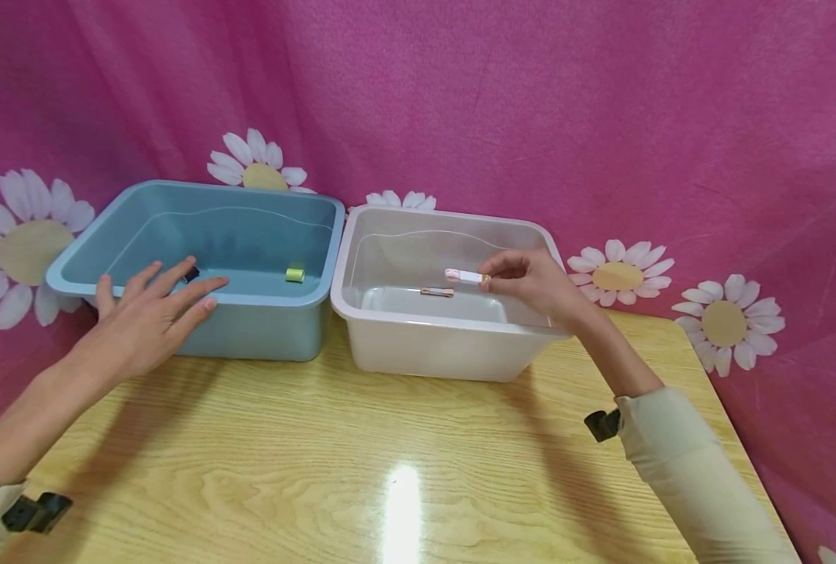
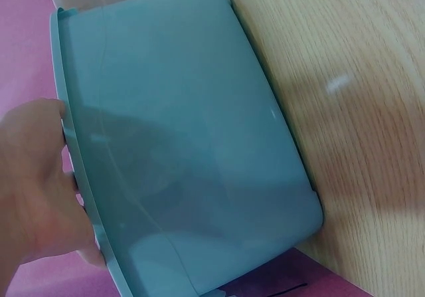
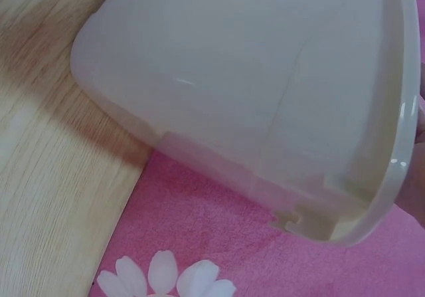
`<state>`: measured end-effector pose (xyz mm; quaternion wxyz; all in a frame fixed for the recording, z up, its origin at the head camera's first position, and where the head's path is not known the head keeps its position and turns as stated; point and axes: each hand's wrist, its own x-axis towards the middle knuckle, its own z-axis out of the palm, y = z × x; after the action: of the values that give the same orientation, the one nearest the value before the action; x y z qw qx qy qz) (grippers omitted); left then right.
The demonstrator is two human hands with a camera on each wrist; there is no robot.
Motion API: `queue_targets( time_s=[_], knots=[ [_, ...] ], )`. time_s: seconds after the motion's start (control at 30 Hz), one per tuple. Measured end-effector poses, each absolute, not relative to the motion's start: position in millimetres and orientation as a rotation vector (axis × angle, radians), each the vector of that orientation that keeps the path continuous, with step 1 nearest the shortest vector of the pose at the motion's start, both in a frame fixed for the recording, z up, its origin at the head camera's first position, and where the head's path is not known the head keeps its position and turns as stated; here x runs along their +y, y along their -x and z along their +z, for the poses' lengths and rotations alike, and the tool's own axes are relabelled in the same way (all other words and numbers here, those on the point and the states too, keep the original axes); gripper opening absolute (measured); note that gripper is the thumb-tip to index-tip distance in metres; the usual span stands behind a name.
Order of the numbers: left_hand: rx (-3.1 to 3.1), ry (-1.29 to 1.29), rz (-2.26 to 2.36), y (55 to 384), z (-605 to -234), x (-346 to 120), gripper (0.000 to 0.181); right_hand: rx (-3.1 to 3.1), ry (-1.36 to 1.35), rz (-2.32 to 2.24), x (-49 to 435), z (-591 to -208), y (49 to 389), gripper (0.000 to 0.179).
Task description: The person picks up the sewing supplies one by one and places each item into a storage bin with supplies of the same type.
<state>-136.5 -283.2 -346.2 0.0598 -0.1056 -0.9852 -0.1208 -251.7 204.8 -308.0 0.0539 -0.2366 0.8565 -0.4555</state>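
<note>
My right hand pinches a small pale pink thread skein with a white band, over the white bin. On that bin's floor lies a brownish skein. My left hand is above the front rim of the blue bin, its fingers spread and holding nothing. Inside the blue bin are a yellow-green thread spool and a small dark object, partly hidden by the left fingers. Bin walls hide the fingertips in both wrist views.
Both bins stand side by side at the back of a wooden table. Behind them hangs a pink cloth with daisies. The table's right edge runs beside the right forearm.
</note>
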Motion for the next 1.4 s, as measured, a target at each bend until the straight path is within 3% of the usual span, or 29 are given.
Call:
queue_targets(
  time_s=[1.4],
  knots=[
    [-2.955, 0.328, -0.362, 136.5, -348.4, -284.2, 0.052, 2.641, 0.601, -1.198, 199.6, -326.3, 293.7, 0.019]
  ],
)
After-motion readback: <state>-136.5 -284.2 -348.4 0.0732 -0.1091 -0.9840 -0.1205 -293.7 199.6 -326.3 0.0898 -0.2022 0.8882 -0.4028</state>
